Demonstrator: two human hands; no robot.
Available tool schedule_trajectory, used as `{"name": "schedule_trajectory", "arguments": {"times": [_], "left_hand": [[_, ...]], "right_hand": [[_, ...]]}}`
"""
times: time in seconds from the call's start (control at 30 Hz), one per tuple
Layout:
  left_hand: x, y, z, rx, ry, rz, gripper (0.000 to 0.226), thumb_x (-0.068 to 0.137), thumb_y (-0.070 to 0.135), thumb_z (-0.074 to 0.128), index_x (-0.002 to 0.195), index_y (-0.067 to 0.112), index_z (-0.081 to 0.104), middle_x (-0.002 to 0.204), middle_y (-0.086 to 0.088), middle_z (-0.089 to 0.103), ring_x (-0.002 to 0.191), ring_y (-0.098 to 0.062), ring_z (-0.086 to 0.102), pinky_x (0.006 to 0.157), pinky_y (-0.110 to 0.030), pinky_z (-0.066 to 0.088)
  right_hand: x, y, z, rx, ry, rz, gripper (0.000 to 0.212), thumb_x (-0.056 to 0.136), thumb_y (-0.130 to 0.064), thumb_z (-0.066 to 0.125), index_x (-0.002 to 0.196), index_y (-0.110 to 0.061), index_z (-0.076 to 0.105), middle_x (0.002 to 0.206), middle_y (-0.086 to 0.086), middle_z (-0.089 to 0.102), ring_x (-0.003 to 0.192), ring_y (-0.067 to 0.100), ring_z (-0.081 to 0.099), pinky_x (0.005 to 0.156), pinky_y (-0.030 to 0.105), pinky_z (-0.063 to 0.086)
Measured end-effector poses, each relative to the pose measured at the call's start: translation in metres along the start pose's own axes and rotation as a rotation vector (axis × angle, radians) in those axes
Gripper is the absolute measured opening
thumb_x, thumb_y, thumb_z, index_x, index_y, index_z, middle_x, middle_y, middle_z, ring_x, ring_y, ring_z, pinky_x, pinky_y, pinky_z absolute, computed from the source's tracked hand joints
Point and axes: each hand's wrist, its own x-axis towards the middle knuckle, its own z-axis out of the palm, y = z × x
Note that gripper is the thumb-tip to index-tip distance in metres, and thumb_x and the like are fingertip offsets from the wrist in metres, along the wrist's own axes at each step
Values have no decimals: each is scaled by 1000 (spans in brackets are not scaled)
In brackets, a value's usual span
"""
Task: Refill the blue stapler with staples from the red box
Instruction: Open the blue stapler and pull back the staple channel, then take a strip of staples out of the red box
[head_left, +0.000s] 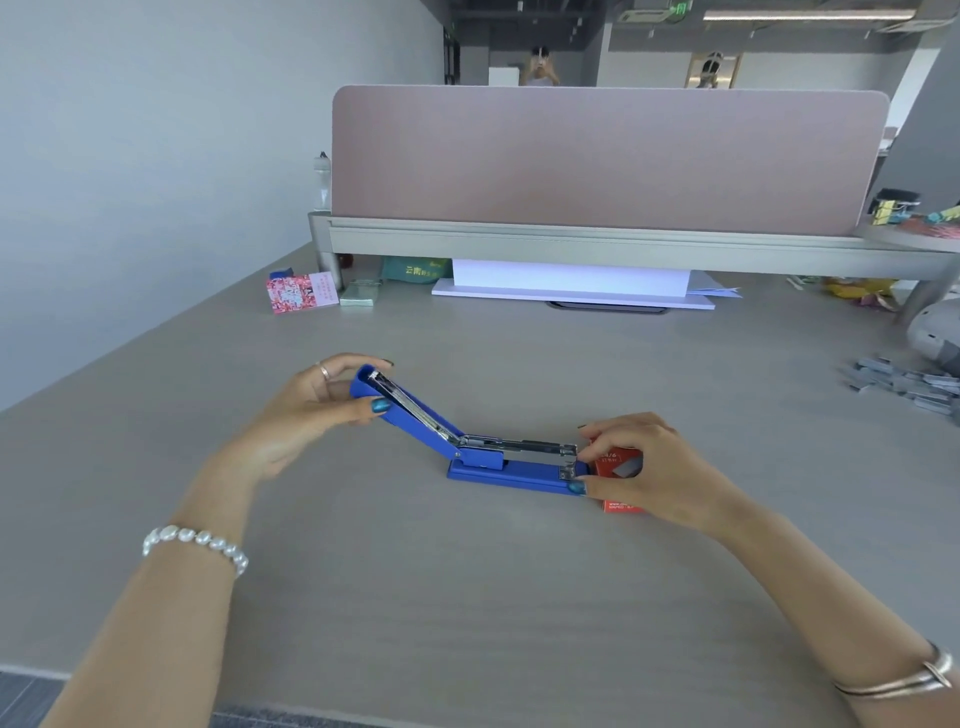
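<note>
Blue plastic stapler (519, 470) sits mid-table on the grey wooden desk (467, 597), base flat, top arm (405, 410) swung open up and to the left, metal staple channel (524, 448) exposed and running left to right. Left hand (311, 410) pinches the raised tip of the arm between thumb and fingers, holding it open. Right hand (644, 467) is at the right end of the stapler, thumb and forefinger closed at the front of the channel; whether a staple strip is between them cannot be told. Small red cardboard staple box (615, 467) lies just right of the stapler nose, mostly hidden under the right hand.

Step in hand: likely loading, with the stapler opened and the right hand working at the channel mouth. The channel looks mostly bare metal; staples inside not discernible.

Next move calls for: a strip seated straight in the channel, legs down, then the left hand lowering the arm until it shuts. Loose grey staple strips (904, 382) are piled far right, well apart.
</note>
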Motion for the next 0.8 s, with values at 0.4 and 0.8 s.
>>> {"name": "schedule_trajectory", "arguments": {"times": [0.4,0.8], "left_hand": [[-2,-13,-6,306,-67,-207,35,52,31,82,81,17,69,66,17,71,63,3,60,61,-5,43],[7,25,37,820,58,15,61,50,56,76,107,39,60,122,8,46,124,-16,27,96,-30,22]], "right_hand": [[-7,5,0,65,77,-18,22,66,-26,77,83,-29,62,101,-13,66,99,12,57,82,19,45],[-18,16,-13,-126,-109,20,69,59,-58,72,118,-46,37,120,-18,50,110,9,43,98,30,29]]}}
